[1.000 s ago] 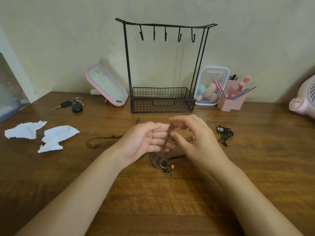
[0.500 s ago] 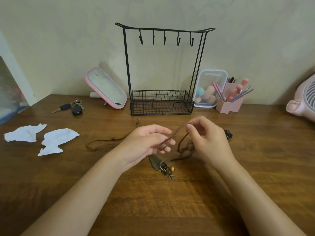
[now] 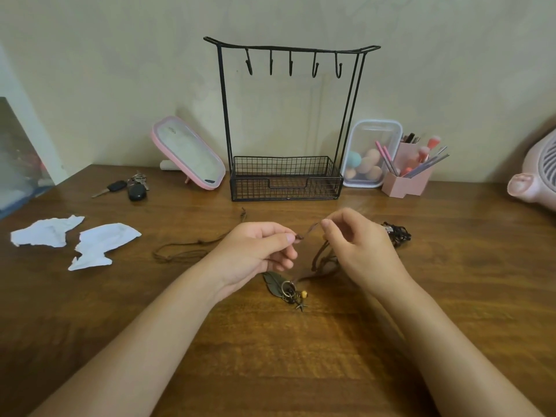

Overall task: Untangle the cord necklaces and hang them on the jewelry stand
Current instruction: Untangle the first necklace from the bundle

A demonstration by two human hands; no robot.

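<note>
Far left on the table [image 3: 270, 356] lie two paper scraps [image 3: 102, 245], with keys [image 3: 132, 188] behind them and a pink mirror [image 3: 189, 155] leaning at the wall. A loose run of brown cord [image 3: 183, 251] trails across the wood toward the left hand [image 3: 255, 254].

That hand pinches the cord between thumb and forefinger. A second ago the two hands were pressed close, with the cord hanging down between them. Now they have drawn apart, and a short span of cord [image 3: 310, 230] stretches taut from the left fingertips up to the right ones. Below it the feather pendant [image 3: 275, 282] and its small charms lie on the table, where they were before.

The right hand [image 3: 361, 248] also pinches the cord, and a knotted clump [image 3: 322, 260] dangles under its fingers. Just beyond it, a black bundle [image 3: 397, 233] of another necklace rests on the table, partly hidden by the knuckles.

Pulling the hands apart looks like a test of which strand runs free. The clump is not yet loose, so untangling seems to be at an early stage. Behind the hands the stand [image 3: 285, 176] waits with all five hooks bare. To its right are a sponge box [image 3: 370, 155], a brush holder [image 3: 409, 179] and a pink fan [image 3: 535, 176].
</note>
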